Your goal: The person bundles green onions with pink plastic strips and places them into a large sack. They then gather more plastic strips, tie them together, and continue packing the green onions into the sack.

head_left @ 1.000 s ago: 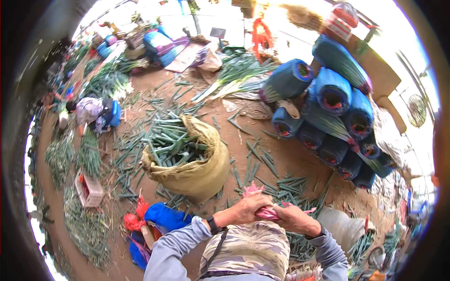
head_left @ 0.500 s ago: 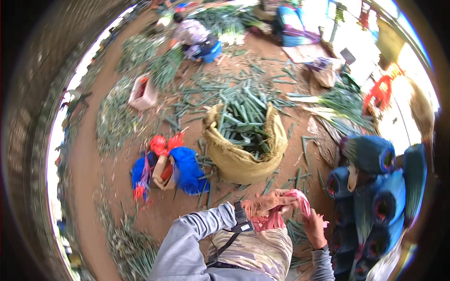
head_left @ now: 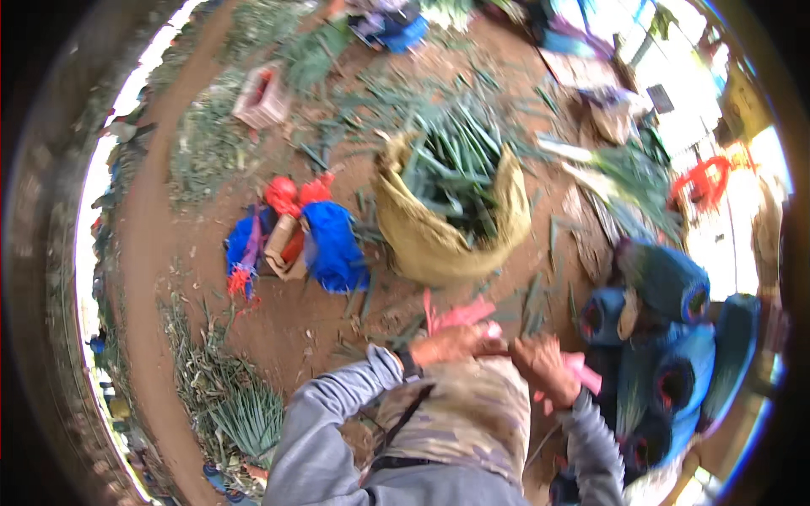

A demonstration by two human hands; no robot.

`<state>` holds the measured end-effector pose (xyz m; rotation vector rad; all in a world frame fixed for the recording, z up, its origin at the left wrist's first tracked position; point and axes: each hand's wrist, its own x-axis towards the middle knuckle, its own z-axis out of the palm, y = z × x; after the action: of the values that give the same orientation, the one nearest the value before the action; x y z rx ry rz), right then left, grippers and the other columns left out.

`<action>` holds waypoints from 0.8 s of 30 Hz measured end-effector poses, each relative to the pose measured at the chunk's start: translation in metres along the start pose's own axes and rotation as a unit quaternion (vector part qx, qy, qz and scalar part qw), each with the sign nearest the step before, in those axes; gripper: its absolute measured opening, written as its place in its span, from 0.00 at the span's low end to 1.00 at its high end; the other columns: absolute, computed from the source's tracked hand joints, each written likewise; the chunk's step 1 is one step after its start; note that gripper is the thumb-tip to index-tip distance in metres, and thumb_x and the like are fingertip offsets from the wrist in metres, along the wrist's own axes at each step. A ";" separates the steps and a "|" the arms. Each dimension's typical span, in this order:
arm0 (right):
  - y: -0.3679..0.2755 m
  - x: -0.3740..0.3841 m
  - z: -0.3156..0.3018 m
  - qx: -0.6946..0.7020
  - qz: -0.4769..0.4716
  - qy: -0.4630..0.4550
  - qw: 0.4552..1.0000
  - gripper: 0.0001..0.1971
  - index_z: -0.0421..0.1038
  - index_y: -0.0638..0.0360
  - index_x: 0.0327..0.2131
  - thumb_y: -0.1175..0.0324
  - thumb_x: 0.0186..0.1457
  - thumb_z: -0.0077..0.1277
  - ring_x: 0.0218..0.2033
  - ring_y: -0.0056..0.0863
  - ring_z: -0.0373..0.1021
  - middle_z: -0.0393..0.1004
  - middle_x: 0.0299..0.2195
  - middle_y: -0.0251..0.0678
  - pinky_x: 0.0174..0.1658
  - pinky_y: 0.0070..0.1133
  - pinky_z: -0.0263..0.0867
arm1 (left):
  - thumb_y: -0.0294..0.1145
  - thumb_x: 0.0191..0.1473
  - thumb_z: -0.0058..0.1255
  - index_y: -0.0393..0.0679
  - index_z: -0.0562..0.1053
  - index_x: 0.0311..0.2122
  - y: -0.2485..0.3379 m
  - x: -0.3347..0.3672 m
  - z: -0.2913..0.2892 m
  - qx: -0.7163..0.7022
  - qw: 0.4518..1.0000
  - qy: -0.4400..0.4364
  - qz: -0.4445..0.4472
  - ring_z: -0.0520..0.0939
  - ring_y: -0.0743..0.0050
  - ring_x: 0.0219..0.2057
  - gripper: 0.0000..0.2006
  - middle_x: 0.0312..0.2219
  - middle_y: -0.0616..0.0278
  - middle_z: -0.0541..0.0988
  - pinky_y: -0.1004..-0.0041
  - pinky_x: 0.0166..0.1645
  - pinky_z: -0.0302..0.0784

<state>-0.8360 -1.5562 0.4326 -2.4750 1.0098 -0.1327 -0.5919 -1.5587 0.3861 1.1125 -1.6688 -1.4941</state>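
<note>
My left hand (head_left: 456,342) and my right hand (head_left: 544,367) are close together in front of my body, both with fingers closed. Between and beyond them runs a thin pink strip of material (head_left: 460,314), either plastic or cloth. One end sticks out above my left hand. Another pink end (head_left: 582,371) hangs beside my right wrist. Motion blur and my fingers hide the part in the grip. Just ahead stands a yellow woven sack (head_left: 451,261), its top folded open and full of cut green leek leaves (head_left: 456,169).
Left of the sack lie blue bags (head_left: 333,244) with red plastic and a cardboard box. Blue-wrapped leek bundles (head_left: 683,375) are stacked at my right. Loose leeks (head_left: 624,181) lie farther right. A pale crate (head_left: 261,97) and a partly visible person (head_left: 388,25) are farther off.
My hands have drawn together, with the pink strip now pulled out on either side of them instead of bunched and raised. The view has tilted, shifting the sack and blue bags upward.
</note>
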 end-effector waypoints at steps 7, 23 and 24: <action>-0.011 0.110 -0.016 0.039 -0.111 0.024 0.993 0.14 0.69 0.56 0.41 0.66 0.50 0.54 0.45 0.37 0.69 0.71 0.39 0.38 0.53 0.33 0.62 | 0.41 0.60 0.60 0.41 0.75 0.51 0.026 -0.022 -0.036 -0.305 0.904 -0.104 -0.280 0.77 0.81 0.29 0.19 0.26 0.69 0.78 0.76 0.37 0.71; -0.086 0.131 0.030 0.443 0.103 -0.057 0.889 0.23 0.70 0.64 0.54 0.64 0.58 0.60 0.45 0.44 0.76 0.78 0.45 0.49 0.47 0.32 0.72 | 0.46 0.62 0.57 0.42 0.79 0.46 0.021 -0.073 -0.147 -0.294 0.861 -0.140 -0.391 0.79 0.82 0.36 0.17 0.30 0.68 0.82 0.78 0.43 0.74; -0.088 0.135 0.031 0.420 0.112 -0.090 0.896 0.21 0.71 0.63 0.52 0.64 0.58 0.60 0.43 0.45 0.77 0.78 0.42 0.49 0.45 0.33 0.73 | 0.44 0.60 0.60 0.41 0.80 0.44 0.011 -0.079 -0.155 -0.274 0.861 -0.151 -0.401 0.80 0.82 0.36 0.16 0.30 0.66 0.83 0.78 0.42 0.74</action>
<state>-0.6742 -1.5823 0.4337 -1.5448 0.8915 -0.2077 -0.4228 -1.5585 0.4276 1.3462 -0.8101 -2.5729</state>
